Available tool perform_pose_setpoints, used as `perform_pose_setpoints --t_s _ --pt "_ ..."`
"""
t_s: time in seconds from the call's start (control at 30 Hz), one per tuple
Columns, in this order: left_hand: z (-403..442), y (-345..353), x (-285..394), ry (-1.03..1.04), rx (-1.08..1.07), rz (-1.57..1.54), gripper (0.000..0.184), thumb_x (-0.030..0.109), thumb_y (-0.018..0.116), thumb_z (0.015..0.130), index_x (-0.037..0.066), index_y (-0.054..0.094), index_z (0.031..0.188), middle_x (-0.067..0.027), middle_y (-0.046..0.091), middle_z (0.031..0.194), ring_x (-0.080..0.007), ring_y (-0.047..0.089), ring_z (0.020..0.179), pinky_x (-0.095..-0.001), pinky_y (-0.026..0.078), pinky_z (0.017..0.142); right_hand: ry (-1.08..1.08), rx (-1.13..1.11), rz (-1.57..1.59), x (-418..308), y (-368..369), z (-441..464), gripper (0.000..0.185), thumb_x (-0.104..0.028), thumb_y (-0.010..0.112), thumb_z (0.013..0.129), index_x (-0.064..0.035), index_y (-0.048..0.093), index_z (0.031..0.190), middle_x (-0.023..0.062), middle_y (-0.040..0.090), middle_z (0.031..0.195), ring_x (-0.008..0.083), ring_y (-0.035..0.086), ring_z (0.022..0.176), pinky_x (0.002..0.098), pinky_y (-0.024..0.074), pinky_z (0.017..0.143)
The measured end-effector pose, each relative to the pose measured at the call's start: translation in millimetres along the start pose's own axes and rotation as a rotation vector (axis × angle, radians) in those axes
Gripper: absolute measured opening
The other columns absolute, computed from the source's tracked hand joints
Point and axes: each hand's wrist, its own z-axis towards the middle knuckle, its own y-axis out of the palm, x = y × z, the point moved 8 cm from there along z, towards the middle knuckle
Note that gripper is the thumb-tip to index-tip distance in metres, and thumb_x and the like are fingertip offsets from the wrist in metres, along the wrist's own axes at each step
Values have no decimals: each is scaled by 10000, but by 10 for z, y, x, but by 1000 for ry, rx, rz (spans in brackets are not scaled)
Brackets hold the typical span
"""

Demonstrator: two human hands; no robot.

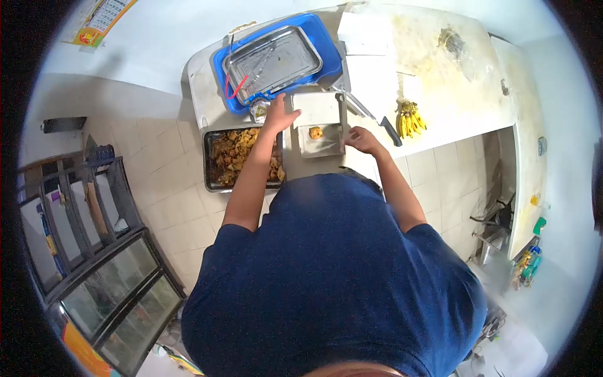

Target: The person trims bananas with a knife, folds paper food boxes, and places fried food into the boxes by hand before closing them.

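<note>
Leaning over a pale, stained worktop (433, 81), the person in the dark blue short-sleeved T-shirt (333, 264) has both bare hands about a pale grey rectangular container (326, 148) with a dark right-hand edge. One small, orange-brown chunk of food (315, 132) lies in the half of it nearer the body. From the head view, the left hand (278, 117) is spread wide, thumb well away from the fingers, just beside the container's left edge; I see nothing in its grasp. Its fingers reach close to a white packet with a yellow label (259, 112), though I cannot tell whether they touch it. The right hand (363, 139) is half curled at the container's right side, thumb and fingertips at or just beside the rim. Whether they pinch it, I cannot tell.

Below the left forearm sits a dark rectangular metal tray (206, 160), filled with browned, chunky food (235, 157). Beyond the left hand, a blue plastic tub (330, 56) bears a silver rectangular metal pan (276, 63). To the right of the right hand lies a black-handled knife (391, 132), and just past it a bunch of small yellow bananas (411, 122).
</note>
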Motion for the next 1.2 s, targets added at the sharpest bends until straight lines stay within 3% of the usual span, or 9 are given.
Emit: perform_pose_setpoints --t_s 0.03,0.17,0.23,0.5,0.63,0.73,0.83,1.03,1.2 --pt "79 57 -12 -24 -57 -3 835 307 723 770 42 314 1447 -263 491 1354 -374 492 1260 -417 386 1064 -32 61 38 -97 -96 11 752 -434 791 767 56 531 1276 228 643 1144 301 641 1047 384 516 890" --pt "168 154 49 30 -159 -148 759 150 654 762 46 343 1446 -248 481 1383 -397 455 1292 -413 388 1063 -219 217 285 -328 -223 180 660 -297 739 838 39 479 1342 216 619 1199 281 629 1071 370 500 919" --pt "198 189 15 150 -162 -89 715 112 655 751 42 395 1413 -233 508 1356 -398 477 1261 -414 403 1048 -250 218 381 -452 -256 201 566 -170 678 879 37 456 1357 193 622 1188 267 631 1054 360 510 894" --pt "-573 -350 585 513 87 -130 482 -67 616 754 48 513 1211 -197 578 1167 -395 567 1071 -442 475 904 -457 418 219 -887 -468 -243 576 -48 664 825 -35 450 1359 185 612 1179 280 637 983 373 516 844" --pt "-809 -121 438 374 14 -269 450 -72 571 777 56 499 1203 -190 536 1150 -392 599 948 -417 513 757 -501 420 26 -1017 -417 -572 529 24 638 806 -86 518 1309 124 581 1227 286 592 1081 380 511 840" --pt "-1026 -70 464 469 149 -120 403 -41 547 796 76 501 1179 -183 527 1132 -406 587 970 -432 506 771 -565 454 -52 -1013 -319 -728 477 53 634 790 -80 571 1244 122 563 1242 307 542 1159 367 502 869" --pt "-1154 119 284 303 2 -56 385 -13 564 798 98 523 1165 -175 530 1190 -392 615 964 -447 521 755 -607 438 -126 -945 -181 -830 478 48 650 769 -75 567 1223 143 535 1291 359 508 1190 399 456 978" --pt "-1375 269 65 418 33 104 435 30 593 785 142 573 1205 -144 489 1351 -308 667 935 -402 562 711 -538 280 -226 -803 57 -935 478 31 641 764 -102 574 1218 157 457 1393 384 471 1233 439 422 1041" --pt "-1538 376 -16 304 -113 138 418 82 590 821 149 597 1233 -155 491 1363 -323 658 974 -414 556 797 -536 197 -295 -565 246 -886 592 5 647 760 -164 563 1320 180 348 1503 417 441 1267 458 422 1055"
